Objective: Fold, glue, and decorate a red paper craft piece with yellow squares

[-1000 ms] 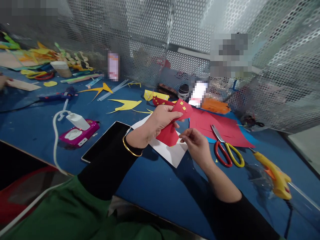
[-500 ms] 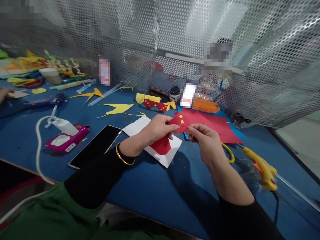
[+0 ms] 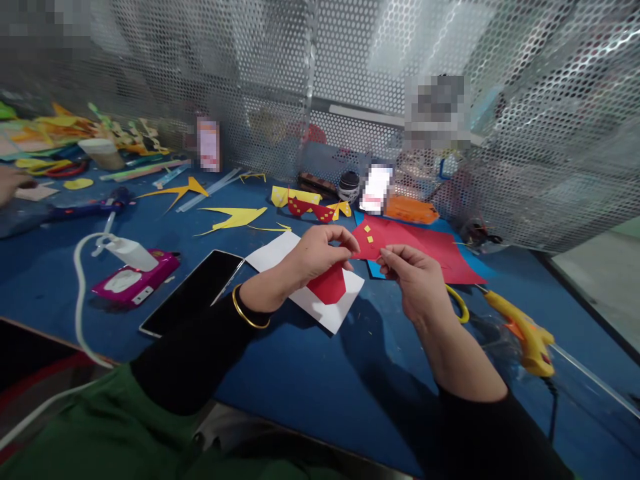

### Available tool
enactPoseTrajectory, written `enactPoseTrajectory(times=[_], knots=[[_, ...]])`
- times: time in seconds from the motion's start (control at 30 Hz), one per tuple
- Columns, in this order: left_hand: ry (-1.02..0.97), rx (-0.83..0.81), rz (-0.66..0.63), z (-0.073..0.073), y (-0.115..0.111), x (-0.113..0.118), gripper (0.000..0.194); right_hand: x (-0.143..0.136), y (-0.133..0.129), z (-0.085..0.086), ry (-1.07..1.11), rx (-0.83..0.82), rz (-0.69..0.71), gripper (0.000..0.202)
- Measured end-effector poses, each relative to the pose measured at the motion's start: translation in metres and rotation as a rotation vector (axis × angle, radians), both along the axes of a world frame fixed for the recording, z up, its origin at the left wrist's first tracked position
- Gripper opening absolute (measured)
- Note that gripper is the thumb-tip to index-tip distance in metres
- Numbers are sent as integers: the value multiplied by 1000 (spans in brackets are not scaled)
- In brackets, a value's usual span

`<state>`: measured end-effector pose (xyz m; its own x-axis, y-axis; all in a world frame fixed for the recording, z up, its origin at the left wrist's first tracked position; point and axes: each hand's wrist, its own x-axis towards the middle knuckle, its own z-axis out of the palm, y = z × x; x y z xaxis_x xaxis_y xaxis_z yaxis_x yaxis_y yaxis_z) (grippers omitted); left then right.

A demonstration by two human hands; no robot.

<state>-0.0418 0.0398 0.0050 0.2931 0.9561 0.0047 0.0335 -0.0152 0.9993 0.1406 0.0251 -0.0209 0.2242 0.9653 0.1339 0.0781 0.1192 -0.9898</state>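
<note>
My left hand [image 3: 320,252] is closed on a red paper cutout [image 3: 327,285], its near lobe showing below the fingers. Two small yellow paper squares [image 3: 370,239] show on the cutout's far part. A pinch of thumb and forefinger brings my right hand [image 3: 411,270] close to the cutout's right edge; what lies between these fingertips is too small to make out. Beneath the left hand is a white sheet [image 3: 270,251] on the blue table. Past the hands stand red paper glasses [image 3: 310,211] dotted with yellow squares, in front of a yellow pair [image 3: 295,196].
Red sheets [image 3: 450,250] lie behind my right hand. A yellow glue gun [image 3: 525,333] rests at the right. To the left are a dark tablet [image 3: 195,293] and a magenta power strip [image 3: 135,283]. Another person's hand [image 3: 13,183] appears at the far left edge.
The red cutout has shifted slightly right and its far part has tilted in my left hand. My right hand stays pinched, now a little apart from the left fingers.
</note>
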Motion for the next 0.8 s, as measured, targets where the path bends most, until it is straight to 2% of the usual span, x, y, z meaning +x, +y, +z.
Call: enactPoseTrajectory(times=[0.13, 0.27, 0.43, 0.6, 0.8], knots=[[35, -24, 30, -1, 0, 1, 17, 0, -1, 2, -46, 41, -61, 19], [43, -44, 70, 0, 0, 2, 17, -1, -8, 6, -199, 200, -156, 16], [53, -56, 42, 2, -3, 6, 11, -7, -19, 5, -485, 350, -109, 16], [51, -58, 24, 3, -6, 10, 10, -7, -21, -2, -900, 506, -205, 17], [38, -55, 32, 2, -7, 11, 14, -8, -21, -3, -1243, 709, -267, 15]])
